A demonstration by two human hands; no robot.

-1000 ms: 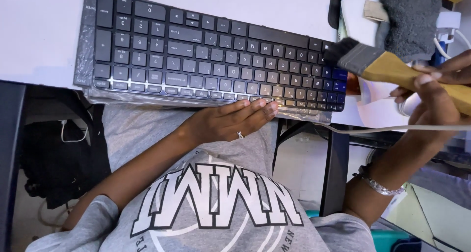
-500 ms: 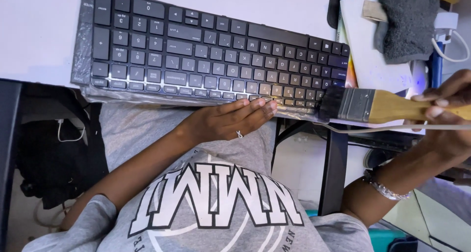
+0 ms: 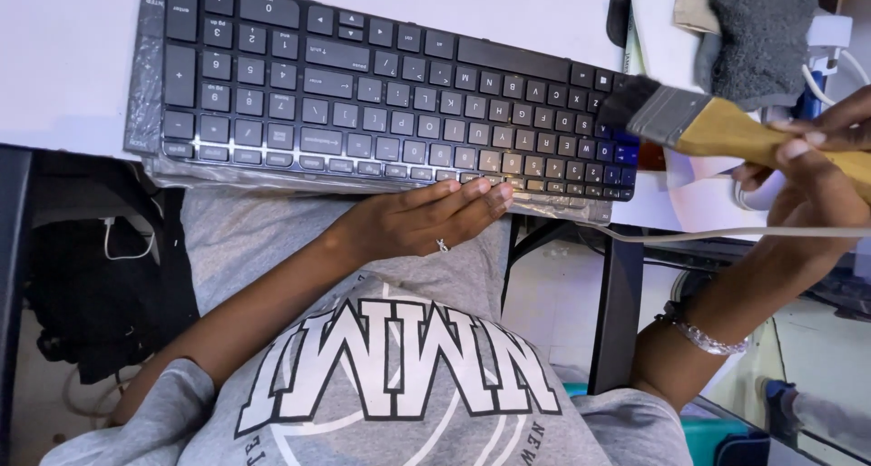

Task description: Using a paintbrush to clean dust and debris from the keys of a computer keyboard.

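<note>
Keyboard (image 3: 381,94) lies on the white desk (image 3: 63,58), its near edge hanging over the person's lap.

Against that near edge the person's left hand (image 3: 426,221) lies flat, fingers straight and together, holding nothing, I think to steady the keyboard. At the keyboard's end the right hand (image 3: 817,171) is closed around the wooden handle of a paintbrush (image 3: 689,121), whose dark bristles touch the last keys.

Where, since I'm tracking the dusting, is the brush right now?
In the head view the brush sits at the picture's right, held in the right hand, its dark bristles over the right end of the keyboard.
</note>
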